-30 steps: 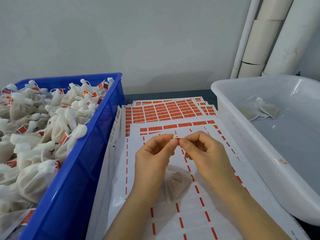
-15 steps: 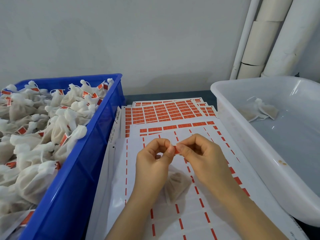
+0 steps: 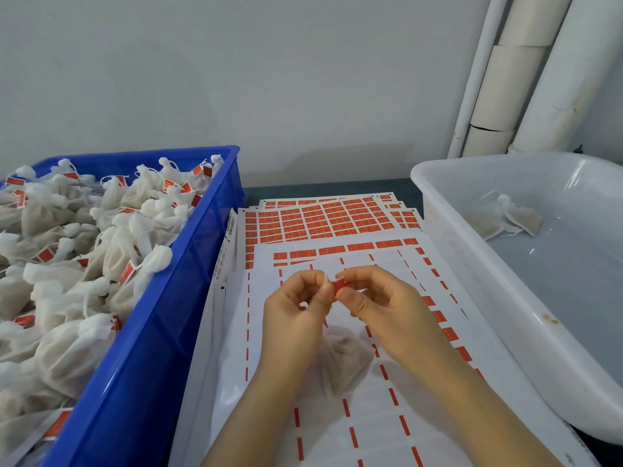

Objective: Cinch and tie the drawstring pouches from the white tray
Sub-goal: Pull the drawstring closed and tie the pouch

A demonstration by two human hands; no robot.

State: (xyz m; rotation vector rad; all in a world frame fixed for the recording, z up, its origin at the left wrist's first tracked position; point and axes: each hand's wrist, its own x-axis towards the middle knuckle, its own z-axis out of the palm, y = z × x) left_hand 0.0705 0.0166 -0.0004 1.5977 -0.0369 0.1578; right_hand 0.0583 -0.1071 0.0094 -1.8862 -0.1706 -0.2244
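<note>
**Hands.** The left hand and right hand meet fingertip to fingertip above the middle of the desk. Both have their fingers curled. Thumb and forefinger of each pinch a small red label from opposite sides. A scrap of white shows at the left hand's fingertips; whether it is string or fabric cannot be told.

**Pouch.** The pouch sits below the hands, between the wrists, over the top label sheet. It is white mesh with brownish contents. Its upper part is hidden behind the left hand. Whether it hangs or rests on the sheet cannot be told.

**Tray.** The white tray stands on the right, just beside the sheets. A few loose pouches lie near its far left corner.

**Crate.** A blue crate stands on the left, heaped with tied pouches, many carrying red labels.

**Sheets.** Further sheets of unused red labels lie fanned under the top sheet, toward the wall.
</note>
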